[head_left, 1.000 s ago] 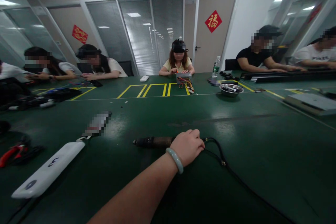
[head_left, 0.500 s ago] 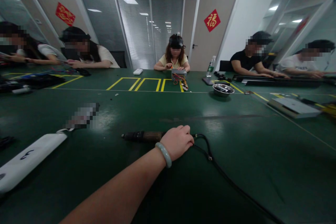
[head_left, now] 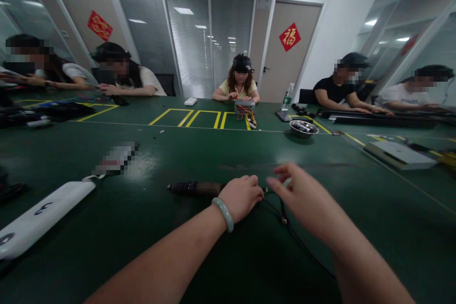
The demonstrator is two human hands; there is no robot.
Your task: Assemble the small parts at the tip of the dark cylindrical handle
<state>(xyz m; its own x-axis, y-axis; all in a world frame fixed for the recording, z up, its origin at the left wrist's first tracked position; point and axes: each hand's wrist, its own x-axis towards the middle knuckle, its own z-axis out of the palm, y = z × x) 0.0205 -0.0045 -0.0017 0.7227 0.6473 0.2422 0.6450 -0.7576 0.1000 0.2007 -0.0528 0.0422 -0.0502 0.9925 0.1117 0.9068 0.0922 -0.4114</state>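
Note:
An electric screwdriver (head_left: 199, 188) with a dark, worn barrel lies on the green table, its tip pointing left. My left hand (head_left: 241, 195), with a pale bangle at the wrist, is wrapped over the tool's rear end and hides that part. From there a black cable (head_left: 276, 209) loops out and runs toward the lower right, partly behind my right arm. Close to the cable end hovers my right hand (head_left: 297, 194), thumb and fingers apart, with nothing between them. It is slightly blurred.
On the left lie a white power bank (head_left: 50, 216) marked 3 and a phone-like object (head_left: 116, 157). A metal bowl (head_left: 304, 128) of dark parts and a water bottle (head_left: 288, 97) stand farther back. A flat box (head_left: 401, 154) lies right. Several people sit across the table.
My right hand has come into view from the lower right, beside the cable end. My left hand has stayed on the screwdriver. The whole view has shifted slightly.

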